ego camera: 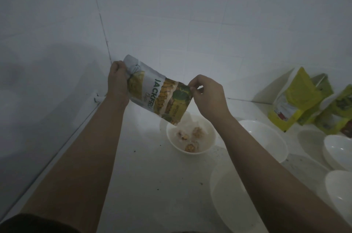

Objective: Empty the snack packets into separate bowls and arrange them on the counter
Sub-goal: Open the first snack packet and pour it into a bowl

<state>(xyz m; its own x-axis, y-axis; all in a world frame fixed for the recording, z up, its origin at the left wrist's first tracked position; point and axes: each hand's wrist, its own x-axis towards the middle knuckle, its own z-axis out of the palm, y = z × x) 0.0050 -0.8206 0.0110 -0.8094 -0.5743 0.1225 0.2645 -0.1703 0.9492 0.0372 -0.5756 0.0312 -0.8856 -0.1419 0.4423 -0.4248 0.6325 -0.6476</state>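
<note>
L hand [117, 78] grips jackfruit packet [162, 92] base, R hand [207, 95] pinches its edge, mouth tilted over bowl [191, 135] w/ snack pieces [190, 147].

The packet [158, 93] I hold reads "JACKFRU" in green capitals down its white panel; the last letters run out of sight at its edge. A fainter line beside it is too blurred for me to read, as is the print on the yellow packets [297, 99].
</note>
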